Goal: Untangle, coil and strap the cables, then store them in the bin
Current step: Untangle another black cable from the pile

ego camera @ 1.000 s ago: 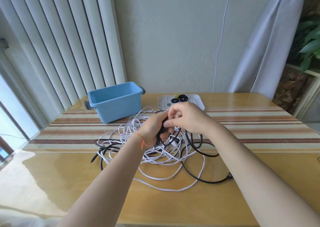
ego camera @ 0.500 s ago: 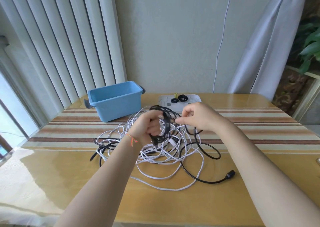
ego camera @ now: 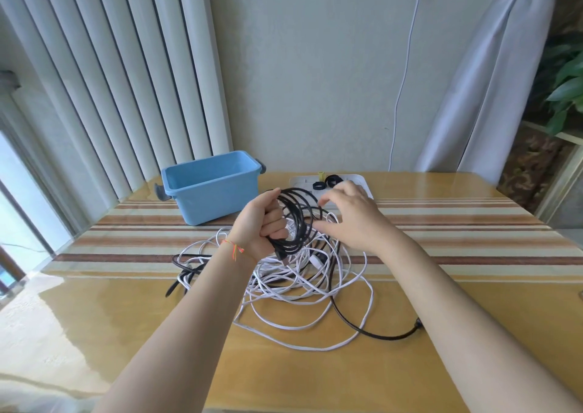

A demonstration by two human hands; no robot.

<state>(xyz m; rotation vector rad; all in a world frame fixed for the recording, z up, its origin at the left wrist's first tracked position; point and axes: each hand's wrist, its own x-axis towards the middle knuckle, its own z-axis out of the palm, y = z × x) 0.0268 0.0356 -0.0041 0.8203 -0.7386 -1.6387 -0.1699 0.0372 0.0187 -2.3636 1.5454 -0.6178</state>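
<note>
My left hand (ego camera: 263, 223) grips black cable coil (ego camera: 296, 220), several loops gathered, held above worktop (ego camera: 441, 334) centre. My right hand (ego camera: 350, 217) loose, fingers spread, touching coil rim at 3 o'clock, holding nothing. Black tail (ego camera: 372, 330) trails toward 5 o'clock, not yet wound. White cable tangle (ego camera: 303, 289) lies unsorted below. Blue bin (ego camera: 211, 185) at 11 o'clock looks empty. Straps (ego camera: 328, 181) on tray at 12 o'clock, unused. Judgement: early stage; first coil unfinished, strapping and storing all left.
</note>
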